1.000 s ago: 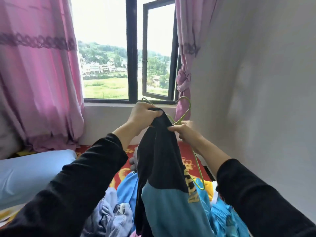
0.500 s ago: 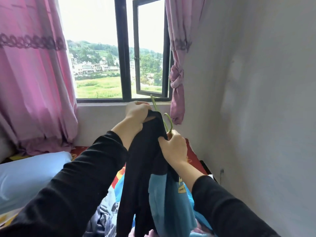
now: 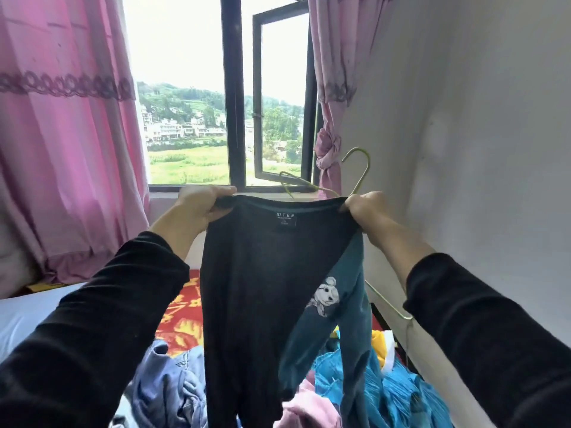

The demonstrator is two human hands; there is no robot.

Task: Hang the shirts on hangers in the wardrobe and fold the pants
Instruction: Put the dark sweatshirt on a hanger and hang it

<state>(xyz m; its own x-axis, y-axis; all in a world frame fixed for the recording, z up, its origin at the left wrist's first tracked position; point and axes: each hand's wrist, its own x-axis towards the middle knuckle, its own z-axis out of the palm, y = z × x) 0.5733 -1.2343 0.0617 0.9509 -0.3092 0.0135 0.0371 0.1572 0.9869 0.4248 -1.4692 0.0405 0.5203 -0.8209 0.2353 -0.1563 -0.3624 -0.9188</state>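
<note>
I hold a black and teal shirt (image 3: 265, 279) up in front of me, its neck label facing me. My left hand (image 3: 200, 205) grips the left end of the neckline. My right hand (image 3: 367, 208) grips the right end together with a thin green wire hanger (image 3: 360, 177). The hanger's hook rises above my right hand, and one of its arms shows behind the collar. Another part of the hanger sticks out below my right forearm. The shirt hangs down over the clothes pile, with a white cartoon print on its teal side.
A pile of clothes (image 3: 401, 393) in blue, pink and yellow lies on the bed with a red flowered cover (image 3: 182, 319). A pale blue pillow (image 3: 18, 316) sits at the left. Pink curtains (image 3: 61, 149) flank an open window (image 3: 234, 118). A white wall (image 3: 479, 149) stands close on the right.
My hands have moved apart and spread the shirt's neckline wide; before, they bunched it together. The hanger's hook now stands up beside my right hand.
</note>
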